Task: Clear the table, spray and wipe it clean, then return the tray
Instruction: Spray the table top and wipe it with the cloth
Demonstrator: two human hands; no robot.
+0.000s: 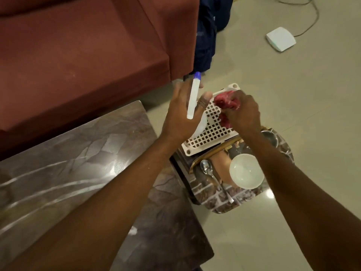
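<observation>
Head view: left hand [181, 112] grips a half-hidden spray bottle [193, 96]; right hand [242, 112] clutches a red cloth [224, 101].

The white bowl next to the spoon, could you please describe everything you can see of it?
The white bowl is round, smooth and glossy, looking like ceramic or plastic. It sits upright and looks empty. It rests on a shiny, gold-rimmed tray atop a small marble-patterned stool. A metal spoon lies to its left, apart from it. Neither hand touches it; the right forearm passes just beside it.
</observation>
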